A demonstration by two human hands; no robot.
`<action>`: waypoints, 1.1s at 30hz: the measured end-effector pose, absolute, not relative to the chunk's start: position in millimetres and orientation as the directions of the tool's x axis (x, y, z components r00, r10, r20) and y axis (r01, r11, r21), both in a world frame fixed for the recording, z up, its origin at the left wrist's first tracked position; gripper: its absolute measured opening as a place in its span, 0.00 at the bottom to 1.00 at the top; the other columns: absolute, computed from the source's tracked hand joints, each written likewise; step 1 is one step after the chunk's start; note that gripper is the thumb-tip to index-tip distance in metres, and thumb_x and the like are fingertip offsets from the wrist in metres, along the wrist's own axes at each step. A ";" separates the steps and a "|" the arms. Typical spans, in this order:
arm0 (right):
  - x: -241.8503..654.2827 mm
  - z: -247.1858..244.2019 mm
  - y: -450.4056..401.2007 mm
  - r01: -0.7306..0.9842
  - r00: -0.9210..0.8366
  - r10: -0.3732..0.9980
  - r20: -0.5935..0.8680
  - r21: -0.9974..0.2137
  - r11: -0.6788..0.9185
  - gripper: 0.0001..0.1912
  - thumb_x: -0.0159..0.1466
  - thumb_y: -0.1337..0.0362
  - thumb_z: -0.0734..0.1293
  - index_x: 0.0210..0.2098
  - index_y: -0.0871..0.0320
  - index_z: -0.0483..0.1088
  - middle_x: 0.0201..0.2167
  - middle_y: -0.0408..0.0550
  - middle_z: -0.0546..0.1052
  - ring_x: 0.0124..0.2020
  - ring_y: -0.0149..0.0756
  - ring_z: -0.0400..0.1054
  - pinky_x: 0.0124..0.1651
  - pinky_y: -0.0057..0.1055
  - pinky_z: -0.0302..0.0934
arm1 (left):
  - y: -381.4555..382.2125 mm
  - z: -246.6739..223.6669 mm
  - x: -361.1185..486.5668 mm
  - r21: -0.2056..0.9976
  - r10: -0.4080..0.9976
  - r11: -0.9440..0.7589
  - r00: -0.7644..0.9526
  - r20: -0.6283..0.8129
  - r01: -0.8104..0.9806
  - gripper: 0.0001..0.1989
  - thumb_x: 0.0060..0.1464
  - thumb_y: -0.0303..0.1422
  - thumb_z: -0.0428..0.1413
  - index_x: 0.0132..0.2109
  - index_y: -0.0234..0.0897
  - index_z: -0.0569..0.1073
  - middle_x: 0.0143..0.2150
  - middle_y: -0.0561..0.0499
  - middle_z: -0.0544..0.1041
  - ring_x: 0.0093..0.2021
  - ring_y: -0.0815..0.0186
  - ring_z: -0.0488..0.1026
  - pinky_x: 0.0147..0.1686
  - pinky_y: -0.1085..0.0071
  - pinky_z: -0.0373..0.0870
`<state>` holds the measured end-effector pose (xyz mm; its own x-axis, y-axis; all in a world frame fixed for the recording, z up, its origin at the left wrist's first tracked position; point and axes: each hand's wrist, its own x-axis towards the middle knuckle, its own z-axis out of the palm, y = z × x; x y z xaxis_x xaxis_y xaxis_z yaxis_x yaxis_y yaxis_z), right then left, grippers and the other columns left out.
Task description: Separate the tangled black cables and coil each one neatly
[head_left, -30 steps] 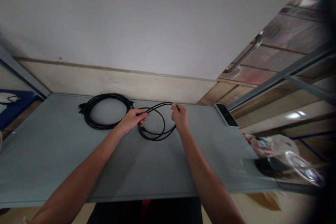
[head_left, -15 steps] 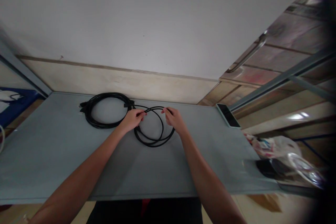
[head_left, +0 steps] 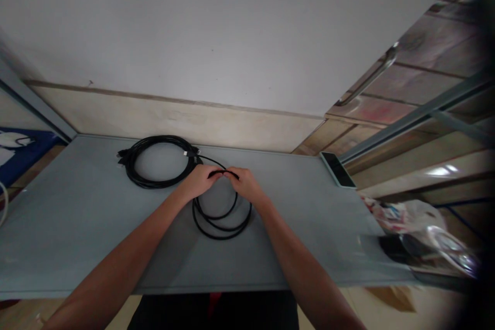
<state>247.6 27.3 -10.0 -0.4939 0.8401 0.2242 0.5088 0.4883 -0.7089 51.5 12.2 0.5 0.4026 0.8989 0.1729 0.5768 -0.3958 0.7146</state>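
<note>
On the grey table, my left hand and my right hand almost meet, both pinching the top of a loosely looped black cable. Its loops hang toward me below the fingers. One end with a connector lies beyond my left hand, against a larger coiled black cable. That bigger coil rests flat to the left, its plugs sticking out on its left side.
A phone lies at the table's back right corner. At the right edge are a dark, shiny object and a plastic bag. Metal posts rise at both sides, with a wall behind the table.
My hands have come together at the top of the looped cable, the right one moving left. The loops have shifted toward me.
</note>
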 end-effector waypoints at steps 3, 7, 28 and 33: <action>253.4 -11.4 33.0 0.572 -0.353 0.883 0.311 -0.675 0.466 0.14 0.68 0.58 0.60 0.34 0.57 0.75 0.26 0.46 0.76 0.27 0.35 0.66 0.34 0.30 0.58 | 14.0 -1.9 50.3 0.639 0.922 -0.383 0.318 0.220 0.667 0.09 0.61 0.31 0.51 0.41 0.34 0.75 0.37 0.44 0.78 0.38 0.61 0.74 0.40 0.68 0.66; 265.2 -12.0 41.8 0.565 -0.190 0.888 0.418 -0.694 0.447 0.16 0.68 0.56 0.60 0.36 0.58 0.75 0.28 0.47 0.76 0.28 0.35 0.67 0.34 0.29 0.59 | 14.6 -1.0 49.3 0.613 0.921 -0.391 0.294 0.258 0.686 0.06 0.61 0.30 0.51 0.38 0.34 0.72 0.35 0.45 0.76 0.37 0.61 0.73 0.39 0.67 0.67; 278.8 -6.7 50.4 0.626 0.048 0.911 0.410 -0.723 0.292 0.18 0.66 0.53 0.58 0.32 0.58 0.72 0.25 0.47 0.74 0.28 0.38 0.66 0.34 0.32 0.56 | 12.7 -17.2 66.6 0.884 0.911 -0.257 -0.208 0.357 0.392 0.12 0.54 0.33 0.60 0.46 0.37 0.79 0.62 0.40 0.68 0.63 0.52 0.63 0.63 0.51 0.57; 274.6 -9.7 49.4 0.671 0.083 0.927 0.365 -0.709 0.219 0.18 0.67 0.54 0.56 0.33 0.57 0.71 0.26 0.49 0.75 0.29 0.40 0.67 0.34 0.32 0.54 | 7.7 -8.5 72.5 0.956 0.941 -0.256 -0.190 0.280 0.141 0.16 0.58 0.37 0.57 0.52 0.40 0.75 0.61 0.41 0.68 0.53 0.55 0.74 0.47 0.59 0.75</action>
<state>274.6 49.4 -9.7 0.0825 0.9275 0.3646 0.6709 0.2188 -0.7085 72.5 7.7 -8.5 -0.1902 0.9409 0.2803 0.1413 -0.2563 0.9562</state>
